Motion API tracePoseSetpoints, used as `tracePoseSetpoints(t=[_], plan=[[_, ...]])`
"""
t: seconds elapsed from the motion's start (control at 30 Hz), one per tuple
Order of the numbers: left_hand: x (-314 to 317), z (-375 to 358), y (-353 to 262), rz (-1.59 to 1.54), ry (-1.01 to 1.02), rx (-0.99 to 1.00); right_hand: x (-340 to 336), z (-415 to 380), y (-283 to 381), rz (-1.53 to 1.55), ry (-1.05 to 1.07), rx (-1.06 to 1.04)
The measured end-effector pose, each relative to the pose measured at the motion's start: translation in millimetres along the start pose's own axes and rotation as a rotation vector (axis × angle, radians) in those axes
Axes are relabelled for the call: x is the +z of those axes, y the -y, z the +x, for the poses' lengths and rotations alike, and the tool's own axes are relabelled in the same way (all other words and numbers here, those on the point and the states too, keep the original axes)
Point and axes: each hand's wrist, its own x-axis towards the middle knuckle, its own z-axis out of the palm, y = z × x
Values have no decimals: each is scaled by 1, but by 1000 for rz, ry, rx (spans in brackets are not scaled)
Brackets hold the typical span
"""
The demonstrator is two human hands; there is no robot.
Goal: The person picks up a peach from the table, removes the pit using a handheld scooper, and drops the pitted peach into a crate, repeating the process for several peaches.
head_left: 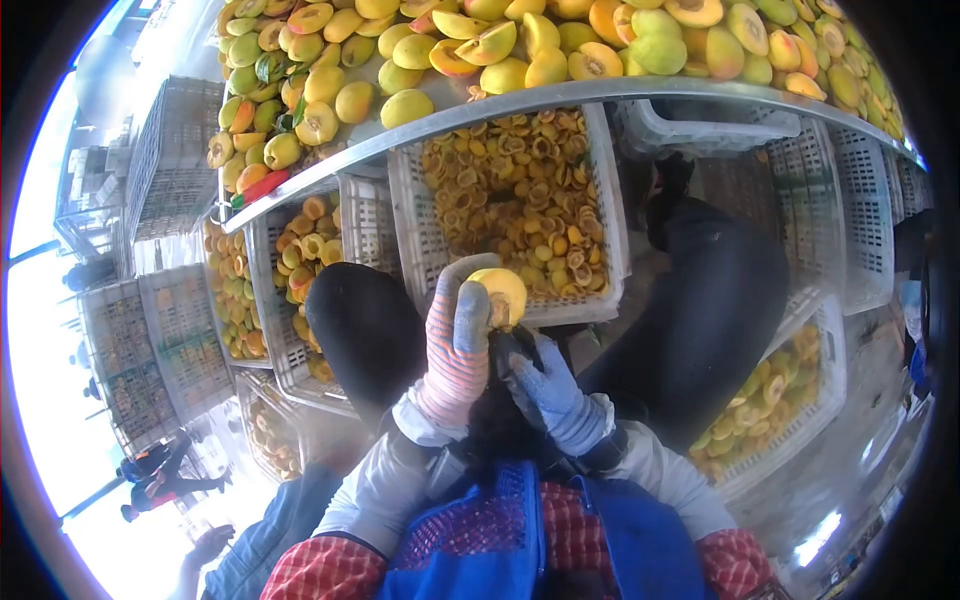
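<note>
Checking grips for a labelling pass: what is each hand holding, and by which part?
The left hand grips a yellow fruit around its lower side. The right hand is closed below it; what it holds cannot be told.

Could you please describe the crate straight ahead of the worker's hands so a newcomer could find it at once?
Below the curved metal table edge hangs a row of white slotted plastic crates. The one meant sits directly behind the yellow fruit in the left hand, filled with orange fruit halves.

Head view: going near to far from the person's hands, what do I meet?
Blue apron bib → left hand in striped orange glove beside right hand in blue-grey glove → yellow halved fruit → white slatted plastic crate of pitted halves → grey metal table edge → whole yellow-green fruits.
</note>
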Motion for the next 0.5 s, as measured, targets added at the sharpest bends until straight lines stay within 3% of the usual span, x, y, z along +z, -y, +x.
tracePoseSetpoints(t=[0.1, 0.13, 0.23, 0.3, 0.37, 0.43, 0.5], plan=[[-11, 15, -32, -128, 213, -297, -6, 10, 1, 18, 52, 14], [-16, 20, -53, -103, 263, -495, -5, 10, -1, 31, 61, 16], [-22, 22, -22, -86, 270, -341, -1, 10, -5, 63, 84, 28], [-17, 16, -7, -68, 160, -212, -1, 7, -6, 99, 156, 70], [-15, 9, 0, -70, 71, -133, -1, 3, -1, 194, 238, 220], [-14, 6, -5, -31, 74, -101, 4, 0, 20, 330, 301, 459], [-17, 4, -7, -47, 90, -107, 2, 4, 16, 582, 453, 566]])
